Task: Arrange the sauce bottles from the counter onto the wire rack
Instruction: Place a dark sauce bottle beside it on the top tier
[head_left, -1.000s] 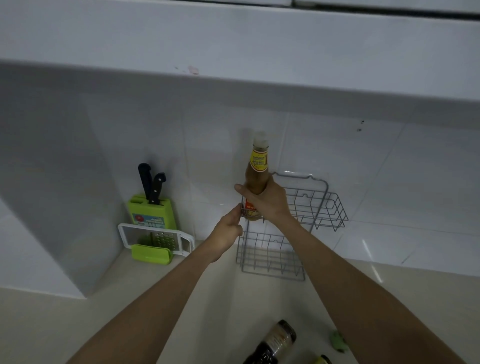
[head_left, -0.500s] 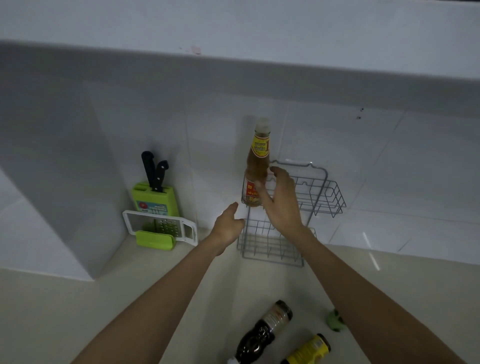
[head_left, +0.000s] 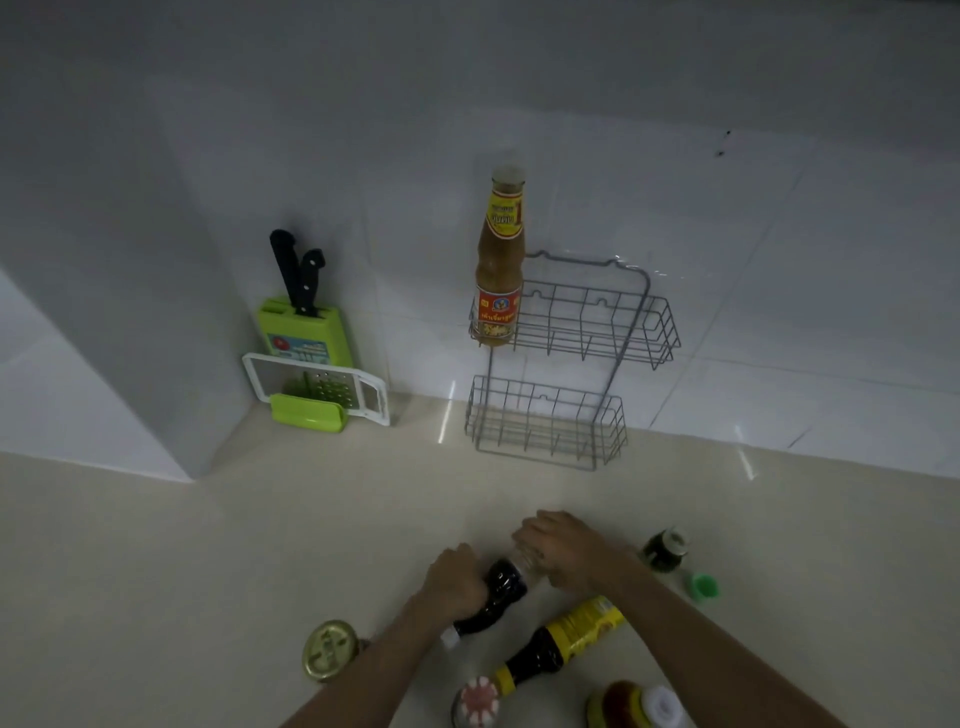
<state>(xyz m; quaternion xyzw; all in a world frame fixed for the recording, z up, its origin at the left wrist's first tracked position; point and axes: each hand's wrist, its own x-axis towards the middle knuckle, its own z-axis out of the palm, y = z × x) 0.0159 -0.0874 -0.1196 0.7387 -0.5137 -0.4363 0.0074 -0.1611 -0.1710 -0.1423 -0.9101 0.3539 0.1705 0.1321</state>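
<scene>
A grey two-tier wire rack (head_left: 613, 332) leans against the tiled wall. A tall brown sauce bottle with a yellow and red label (head_left: 498, 260) stands upright at the left end of its upper tier. On the counter a dark sauce bottle (head_left: 501, 587) lies on its side. My left hand (head_left: 454, 579) is wrapped around its neck end, and my right hand (head_left: 563, 548) grips its bottom end. Beside it lies a dark bottle with a yellow label (head_left: 566, 642).
A green knife block with two black knives (head_left: 304, 322) and a white grater (head_left: 317, 392) stand in the left corner. A gold-lidded jar (head_left: 330, 649), a small dark jar (head_left: 665, 551), a green cap (head_left: 704, 587) and two more bottles (head_left: 636, 706) sit on the beige counter (head_left: 208, 545).
My right hand let go of the brown bottle, which now stands in the upper tier. Both hands came down to the counter and closed on the lying dark bottle. The view tilted downward.
</scene>
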